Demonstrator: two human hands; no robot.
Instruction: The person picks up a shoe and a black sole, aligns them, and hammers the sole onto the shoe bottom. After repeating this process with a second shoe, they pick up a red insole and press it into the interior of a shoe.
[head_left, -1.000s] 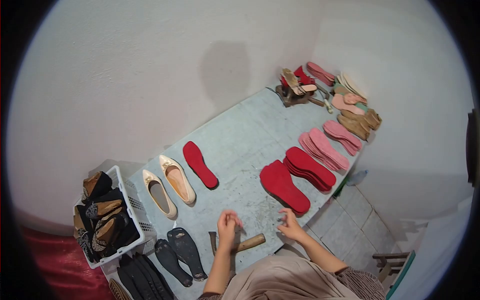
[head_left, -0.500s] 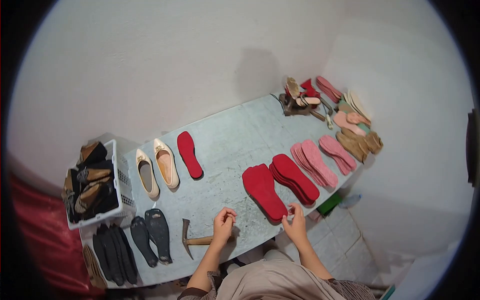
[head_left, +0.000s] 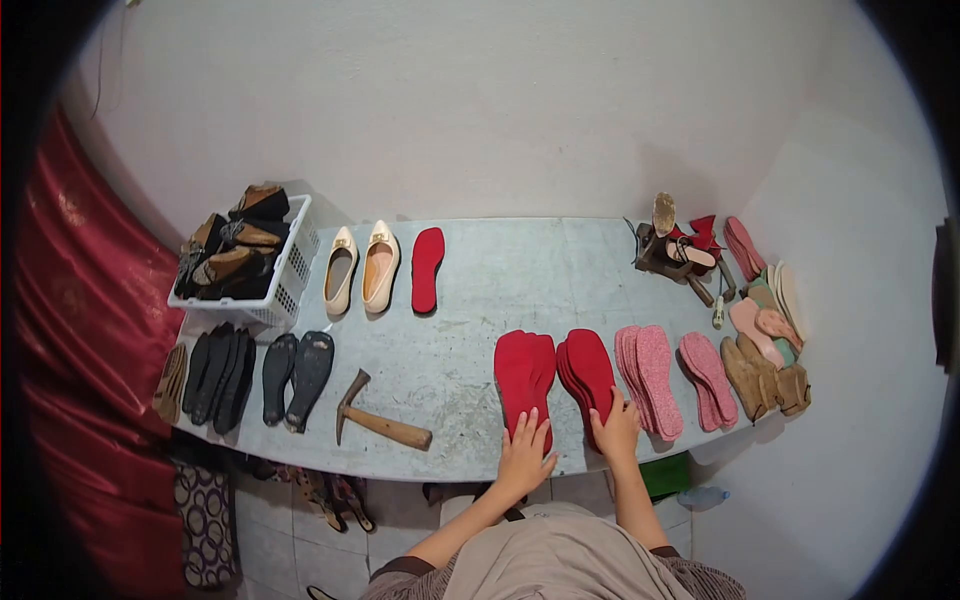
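Two stacks of red shoe insoles lie side by side near the table's front edge. On the heel end of the left red stack [head_left: 524, 370] rests my left hand [head_left: 525, 460], fingers spread flat. My right hand [head_left: 616, 432] curls around the heel end of the right red stack [head_left: 586, 362], thumb on one side and fingers along the other; its palm hides part of the heel. Pink speckled insoles [head_left: 655, 375] lie just right of that hand. A hammer [head_left: 385, 425] with a wooden handle lies left of my hands.
At the back left stand a pair of cream flats [head_left: 378, 270] and a single red insole [head_left: 427, 270]. A white basket [head_left: 290, 265] holds dark shoes. Black soles [head_left: 222, 375] lie at front left. Tools and a red bow piece [head_left: 703, 235] sit at back right.
My view has turned and levelled. My left hand has moved right, from near the hammer onto the left red stack. My right hand has shifted from the left stack to the right one.
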